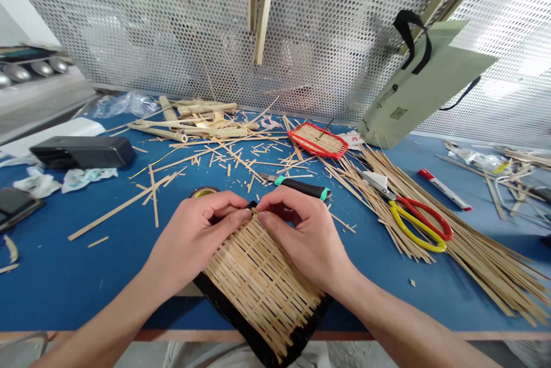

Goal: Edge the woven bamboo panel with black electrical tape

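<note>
A woven bamboo mat (pixel 262 282) lies in front of me, overhanging the near table edge, with black tape along its lower edge. My left hand (pixel 196 236) and my right hand (pixel 301 230) rest on its far edge. Their fingertips pinch a small black piece of tape (pixel 252 205) there from both sides. A roll of tape (pixel 204 191) sits just beyond my left hand, partly hidden by it. Beyond my right hand lies a craft knife with a black and green handle (pixel 301 187).
Bamboo offcuts (pixel 206 150) litter the blue worktable (pixel 51 282). On the right are red and yellow scissors (pixel 415 221) on a pile of bamboo strips (pixel 477 247), plus a marker (pixel 443 189). A small red-edged woven piece (pixel 317 140) lies ahead. A perforated metal screen (pixel 129 23) stands behind.
</note>
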`<state>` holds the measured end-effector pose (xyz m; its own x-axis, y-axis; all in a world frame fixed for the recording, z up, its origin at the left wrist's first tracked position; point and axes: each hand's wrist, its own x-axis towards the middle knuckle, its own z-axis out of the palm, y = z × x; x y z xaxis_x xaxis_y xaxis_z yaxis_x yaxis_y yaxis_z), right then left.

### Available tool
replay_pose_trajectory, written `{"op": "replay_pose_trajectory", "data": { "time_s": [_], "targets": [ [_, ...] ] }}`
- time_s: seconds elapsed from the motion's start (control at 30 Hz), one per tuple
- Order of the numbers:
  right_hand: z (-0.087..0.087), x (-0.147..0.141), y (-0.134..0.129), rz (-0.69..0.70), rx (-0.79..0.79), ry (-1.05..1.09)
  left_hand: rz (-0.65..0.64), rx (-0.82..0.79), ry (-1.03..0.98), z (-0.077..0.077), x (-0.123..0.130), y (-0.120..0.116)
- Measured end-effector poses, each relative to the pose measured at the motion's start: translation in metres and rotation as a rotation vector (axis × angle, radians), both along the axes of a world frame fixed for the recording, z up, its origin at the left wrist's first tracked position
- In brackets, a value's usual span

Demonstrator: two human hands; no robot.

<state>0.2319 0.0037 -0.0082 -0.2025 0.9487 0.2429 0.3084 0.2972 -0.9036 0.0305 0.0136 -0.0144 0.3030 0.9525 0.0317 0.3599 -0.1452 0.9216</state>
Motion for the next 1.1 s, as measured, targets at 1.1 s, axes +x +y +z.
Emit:
{"op": "replay_pose_trajectory", "data": {
  "time_s": [1.1],
  "targets": [
    [0.0055, -0.0005, 0.0039, 0.094, 0.061, -0.077, -0.015, 0.011, 0.022, 0.0052, 0.0064, -0.0036]
  ]
}}
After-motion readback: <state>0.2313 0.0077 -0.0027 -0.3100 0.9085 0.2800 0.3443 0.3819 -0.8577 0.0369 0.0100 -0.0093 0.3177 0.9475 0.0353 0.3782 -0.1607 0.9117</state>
